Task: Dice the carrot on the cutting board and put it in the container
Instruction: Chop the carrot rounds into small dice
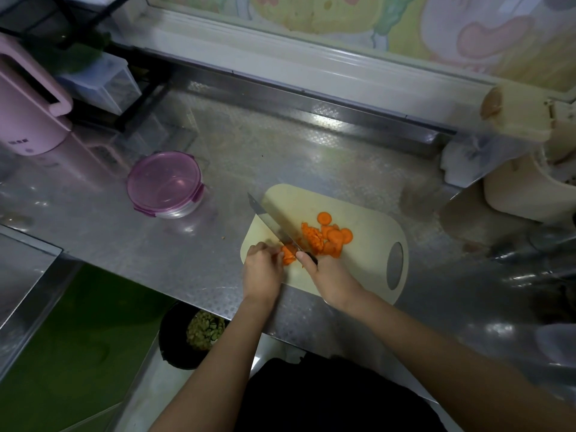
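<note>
Right hand [330, 277]: clenched round knife [271, 224] handle. Left hand [261, 269]: fingertips pinning carrot [288, 253] under blade. Cutting board [367, 244]: beige, bearing slices [335, 235]. Container [165, 183]: pink-lidded, closed, far left, well apart.

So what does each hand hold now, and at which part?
The right hand holds the knife by its dark handle. The left hand steadies a carrot piece with its fingertips on the cutting board.
</note>
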